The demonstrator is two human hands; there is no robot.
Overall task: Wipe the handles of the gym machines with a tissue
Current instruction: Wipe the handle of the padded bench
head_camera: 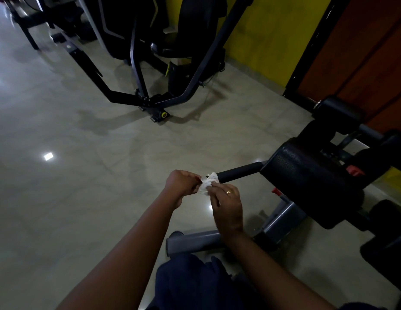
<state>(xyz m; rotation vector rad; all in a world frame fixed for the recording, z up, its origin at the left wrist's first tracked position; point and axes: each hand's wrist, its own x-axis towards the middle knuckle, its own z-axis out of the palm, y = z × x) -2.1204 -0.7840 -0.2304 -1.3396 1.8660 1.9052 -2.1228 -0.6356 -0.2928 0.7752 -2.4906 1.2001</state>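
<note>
A crumpled white tissue (208, 183) sits at the free end of a black handle (238, 172) that juts left from a black padded gym machine (307, 180). My left hand (182, 186) has its fingers curled on the tissue's left side. My right hand (227, 203), with a ring on one finger, pinches the tissue from below and to the right. The handle's tip is hidden under the tissue and my fingers.
A grey steel base tube (195, 241) of the machine lies on the floor under my right wrist. A black cardio machine (163, 70) stands ahead against a yellow wall (273, 36). A brown door (363, 52) is at right. Glossy tiled floor (72, 142) spreads left.
</note>
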